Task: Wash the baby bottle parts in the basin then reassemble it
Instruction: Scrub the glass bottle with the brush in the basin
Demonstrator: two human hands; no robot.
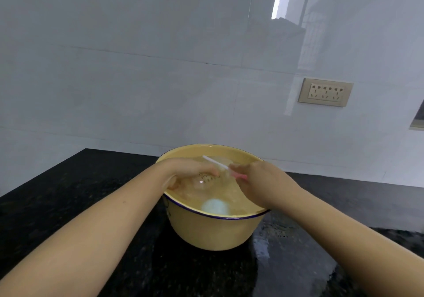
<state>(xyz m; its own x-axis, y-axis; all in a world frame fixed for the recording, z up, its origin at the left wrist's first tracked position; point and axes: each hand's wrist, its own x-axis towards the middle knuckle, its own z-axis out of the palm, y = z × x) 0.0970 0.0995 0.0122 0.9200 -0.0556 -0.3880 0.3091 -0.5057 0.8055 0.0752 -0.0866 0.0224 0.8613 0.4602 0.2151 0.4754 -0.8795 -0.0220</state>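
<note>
One clear bottle body [203,180] sits partly under water in the yellow basin [218,232], left hand [183,170] curled round it, right hand [259,182] pinching a thin pink-handled brush [218,164] just above, the basin standing near the black counter's [68,182] back edge.

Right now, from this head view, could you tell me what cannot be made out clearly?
Head view, part under the left hand: blurred by water in the basin; which bottle part, unclear.
Head view, pale round object: underwater, unidentifiable.
Head view, white stick in the right hand: motion-blurred; brush or straw unclear.
</note>
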